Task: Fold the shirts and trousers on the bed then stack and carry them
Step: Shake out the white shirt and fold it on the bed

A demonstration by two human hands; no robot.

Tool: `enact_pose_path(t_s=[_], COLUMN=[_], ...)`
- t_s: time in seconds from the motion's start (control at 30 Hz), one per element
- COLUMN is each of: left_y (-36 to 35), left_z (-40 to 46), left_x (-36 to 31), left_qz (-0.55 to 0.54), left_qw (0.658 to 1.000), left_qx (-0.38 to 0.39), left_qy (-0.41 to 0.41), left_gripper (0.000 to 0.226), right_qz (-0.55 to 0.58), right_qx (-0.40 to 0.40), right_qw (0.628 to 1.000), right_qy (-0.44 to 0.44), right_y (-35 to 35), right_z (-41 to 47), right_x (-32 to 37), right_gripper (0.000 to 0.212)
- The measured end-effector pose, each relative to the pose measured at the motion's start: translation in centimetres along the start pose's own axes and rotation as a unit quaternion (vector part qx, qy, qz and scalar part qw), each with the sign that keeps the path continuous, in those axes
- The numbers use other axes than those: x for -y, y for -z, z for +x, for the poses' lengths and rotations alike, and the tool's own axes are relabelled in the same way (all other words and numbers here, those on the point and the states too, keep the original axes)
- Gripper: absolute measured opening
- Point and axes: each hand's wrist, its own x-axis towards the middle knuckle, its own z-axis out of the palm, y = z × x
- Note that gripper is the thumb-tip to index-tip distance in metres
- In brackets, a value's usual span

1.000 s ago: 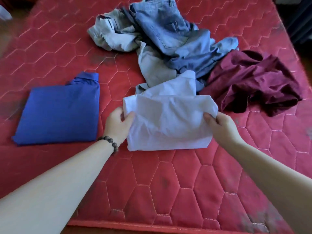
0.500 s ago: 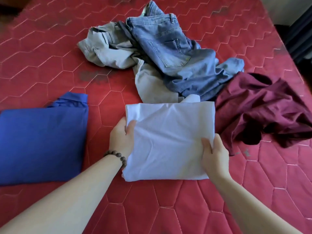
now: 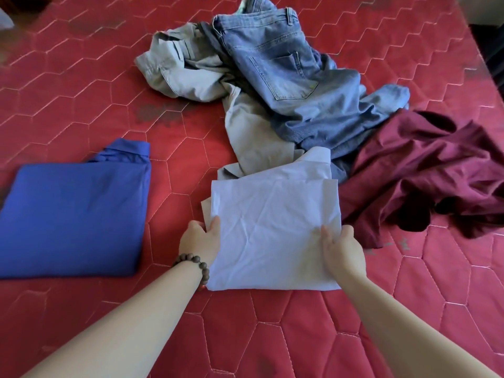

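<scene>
Both forearms reach forward over the red bed (image 3: 81, 77). The left hand (image 3: 200, 241) (a bead bracelet (image 3: 191, 261) on its wrist) pinches the folded white shirt (image 3: 272, 230) at its left edge; the right hand (image 3: 342, 249) grips its right edge. The shirt lies flat between them, beside the folded blue shirt (image 3: 73, 219).

A: Folded shirt (image 3: 272, 230) centre of bed (image 3: 354, 336), another folded shirt (image 3: 73, 219) left?
B: Yes. Jeans (image 3: 294, 77) behind, seemingly on trousers (image 3: 191, 69); crumpled shirt (image 3: 425, 170) right.
</scene>
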Motion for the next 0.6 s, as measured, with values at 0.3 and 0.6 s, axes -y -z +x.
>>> enact_pose_path(t_s=[0.3, 0.6], left_y=[-0.2, 0.6], left_z=[-6.4, -5.0], left_x=[6.0, 4.5], left_qz=[-0.058, -0.1], left_qw=[0.994, 0.992], left_qx=[-0.062, -0.076], left_qy=[-0.065, -0.022], left_gripper=[0.041, 0.041], right_qz=[0.024, 0.052], right_qx=[0.046, 0.006], right_qw=[0.998, 0.989], right_qy=[0.025, 0.138], right_y=[-1.2, -0.8], right_z=[-5.7, -4.0], right_x=[-3.0, -2.1], right_gripper=[0.033, 0.028])
